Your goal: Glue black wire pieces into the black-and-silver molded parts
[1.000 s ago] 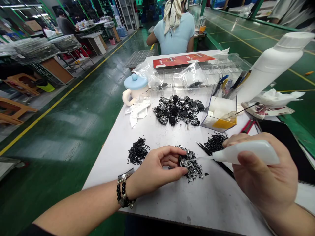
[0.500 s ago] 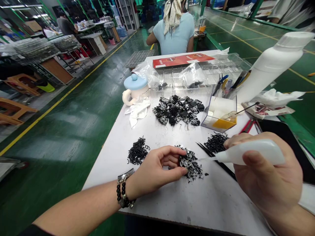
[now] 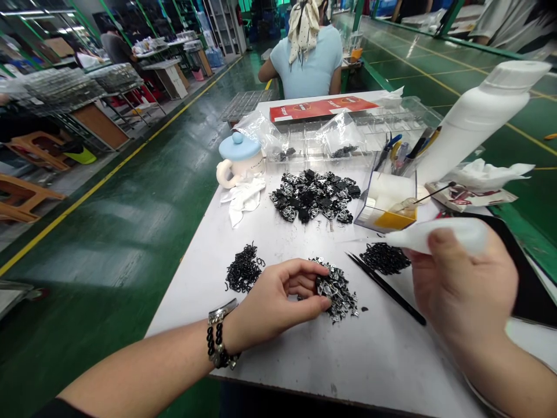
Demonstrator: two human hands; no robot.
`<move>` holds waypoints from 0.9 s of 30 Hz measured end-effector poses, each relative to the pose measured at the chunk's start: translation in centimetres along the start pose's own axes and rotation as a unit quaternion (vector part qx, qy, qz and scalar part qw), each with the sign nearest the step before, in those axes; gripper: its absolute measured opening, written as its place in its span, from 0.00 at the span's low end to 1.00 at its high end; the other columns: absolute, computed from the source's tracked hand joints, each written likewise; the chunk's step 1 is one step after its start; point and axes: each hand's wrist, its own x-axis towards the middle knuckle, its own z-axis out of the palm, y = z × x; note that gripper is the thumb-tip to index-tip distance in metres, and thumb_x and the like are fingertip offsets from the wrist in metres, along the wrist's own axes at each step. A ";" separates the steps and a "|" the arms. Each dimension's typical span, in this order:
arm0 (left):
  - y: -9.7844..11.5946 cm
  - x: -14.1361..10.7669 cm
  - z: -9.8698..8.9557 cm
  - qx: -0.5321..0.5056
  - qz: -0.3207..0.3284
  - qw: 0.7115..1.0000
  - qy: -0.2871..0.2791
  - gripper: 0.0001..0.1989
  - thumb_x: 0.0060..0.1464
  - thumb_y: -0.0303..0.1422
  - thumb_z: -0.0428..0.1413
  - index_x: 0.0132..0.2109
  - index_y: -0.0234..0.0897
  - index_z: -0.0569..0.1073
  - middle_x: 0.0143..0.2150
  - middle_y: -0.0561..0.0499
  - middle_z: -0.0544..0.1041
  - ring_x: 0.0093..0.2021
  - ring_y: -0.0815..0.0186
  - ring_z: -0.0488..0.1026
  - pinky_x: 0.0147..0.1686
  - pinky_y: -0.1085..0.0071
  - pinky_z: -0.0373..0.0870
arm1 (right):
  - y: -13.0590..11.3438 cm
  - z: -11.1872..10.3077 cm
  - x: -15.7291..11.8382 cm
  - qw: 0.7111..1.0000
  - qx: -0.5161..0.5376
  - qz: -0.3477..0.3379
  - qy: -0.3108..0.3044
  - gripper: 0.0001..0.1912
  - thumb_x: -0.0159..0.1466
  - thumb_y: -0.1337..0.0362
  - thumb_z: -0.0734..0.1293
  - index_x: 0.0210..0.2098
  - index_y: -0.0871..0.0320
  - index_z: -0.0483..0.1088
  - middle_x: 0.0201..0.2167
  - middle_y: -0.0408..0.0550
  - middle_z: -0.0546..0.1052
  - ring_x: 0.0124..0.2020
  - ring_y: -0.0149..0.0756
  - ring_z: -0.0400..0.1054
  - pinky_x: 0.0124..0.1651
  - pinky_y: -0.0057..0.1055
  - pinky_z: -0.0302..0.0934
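Note:
My right hand [image 3: 463, 284] grips a translucent white squeeze bottle [image 3: 435, 235] with a thin nozzle, raised over the table and pointing left. My left hand [image 3: 282, 293] rests at the left edge of a pile of small silver-and-black metal parts [image 3: 342, 293]. Its thumb and forefinger are apart, touching the pile, and the other fingers curl inward; whether they cover a part is hidden. Black tweezers [image 3: 387, 287] lie between the pile and my right hand. Small black curved pieces are heaped on the left [image 3: 243, 270], and a second black heap [image 3: 385, 258] lies on the right.
Further back is a heap of black-and-metal assemblies [image 3: 313, 194]. A lidded mug [image 3: 239, 154], crumpled tissue [image 3: 243, 197], clear trays [image 3: 304, 136], a tool holder [image 3: 387, 200] and a tall white bottle [image 3: 487, 116] stand around it. A person [image 3: 307, 58] sits beyond the table.
My right hand has lifted the squeeze bottle up and back, so its nozzle has left the pile of metal parts. The left hand has stayed in place.

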 end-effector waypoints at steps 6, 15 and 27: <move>0.1 0.1 0.1 0.001 0.000 1.000 0.018 0.18 0.47 0.31 0.62 0.46 0.34 0.72 0.29 0.55 0.65 0.30 0.73 0.64 0.32 0.76 0.66 | 3.0 1.4 2.3 0.948 -0.268 -0.039 -0.167 0.14 0.55 0.60 0.69 0.31 0.55 0.58 0.28 0.42 0.67 0.29 0.33 0.64 0.33 0.32 0.58; -0.1 0.0 -0.2 0.011 0.022 0.999 0.036 0.17 0.49 0.31 0.62 0.47 0.35 0.72 0.32 0.54 0.68 0.32 0.73 0.66 0.35 0.77 0.68 | 1.6 0.5 2.1 0.865 -0.399 -0.116 -0.281 0.09 0.57 0.64 0.66 0.33 0.57 0.59 0.31 0.47 0.66 0.34 0.38 0.61 0.36 0.37 0.55; -0.2 0.1 -0.2 0.027 0.041 0.997 0.061 0.17 0.49 0.32 0.62 0.46 0.35 0.72 0.31 0.53 0.68 0.30 0.73 0.66 0.33 0.74 0.69 | -0.3 -0.6 -0.1 0.663 -0.447 -0.151 -0.582 0.08 0.62 0.68 0.60 0.27 0.56 0.67 0.28 0.43 0.69 0.34 0.36 0.57 0.37 0.37 0.48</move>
